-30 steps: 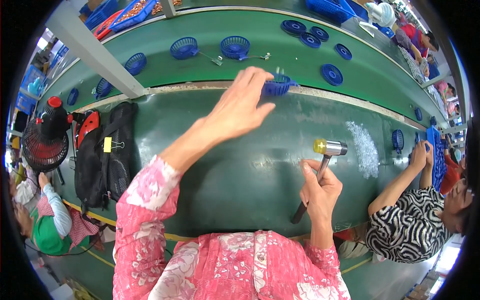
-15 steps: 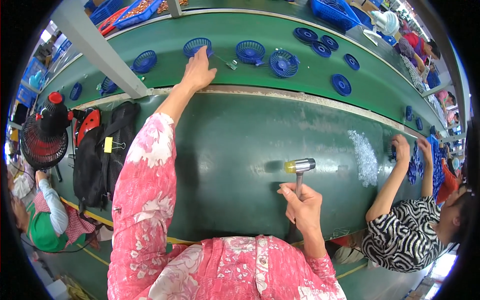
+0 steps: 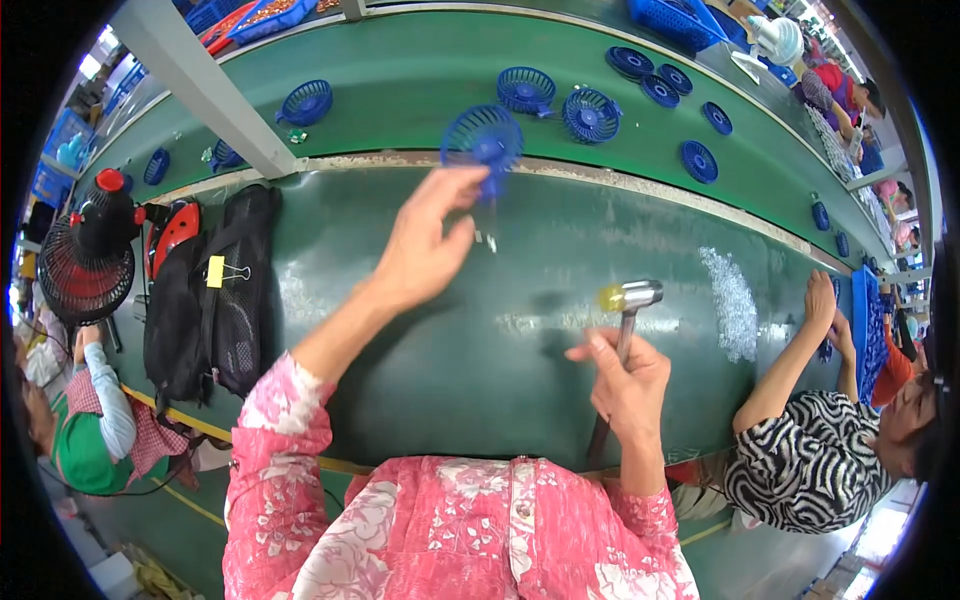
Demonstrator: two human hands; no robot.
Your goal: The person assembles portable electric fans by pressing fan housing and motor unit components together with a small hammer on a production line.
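Note:
A round blue plastic fan housing (image 3: 482, 138) with slotted walls is gripped at its lower edge by my left hand (image 3: 430, 235), over the bench's far edge. Both are smeared by motion, and a small pale piece dangles below the housing. My right hand (image 3: 630, 385) is wrapped around the handle of a mallet (image 3: 630, 295), held upright above the green bench. The mallet has a metal head with a yellow face on its left end.
Beyond the bench (image 3: 420, 400), a green conveyor belt (image 3: 400, 70) carries several blue housings and round blue covers (image 3: 699, 161). Small clear pieces (image 3: 733, 305) lie in a heap at right, near a co-worker (image 3: 820, 450). A black bag (image 3: 215, 300) and small fan (image 3: 90, 265) stand left.
My left hand has taken a blue fan housing off the belt and drawn it back to the right. My right hand has shifted slightly right and up with the mallet.

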